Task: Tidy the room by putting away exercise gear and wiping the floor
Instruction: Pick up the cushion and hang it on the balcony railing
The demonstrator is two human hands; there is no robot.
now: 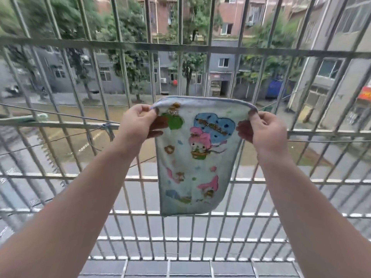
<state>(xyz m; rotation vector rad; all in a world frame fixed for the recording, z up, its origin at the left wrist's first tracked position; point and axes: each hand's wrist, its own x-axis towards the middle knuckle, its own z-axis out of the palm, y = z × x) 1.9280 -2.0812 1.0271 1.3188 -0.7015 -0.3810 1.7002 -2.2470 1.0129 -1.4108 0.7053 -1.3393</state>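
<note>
Hanging below both pinching grips, the cloth [194,157]; left hand [136,122], right hand [265,133] clamp its top corners.

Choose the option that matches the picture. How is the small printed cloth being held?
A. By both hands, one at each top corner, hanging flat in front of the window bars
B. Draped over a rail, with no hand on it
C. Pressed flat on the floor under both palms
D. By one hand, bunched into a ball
A: the left hand and right hand each pinch a top corner of the cloth, which hangs open before the window bars.
</note>
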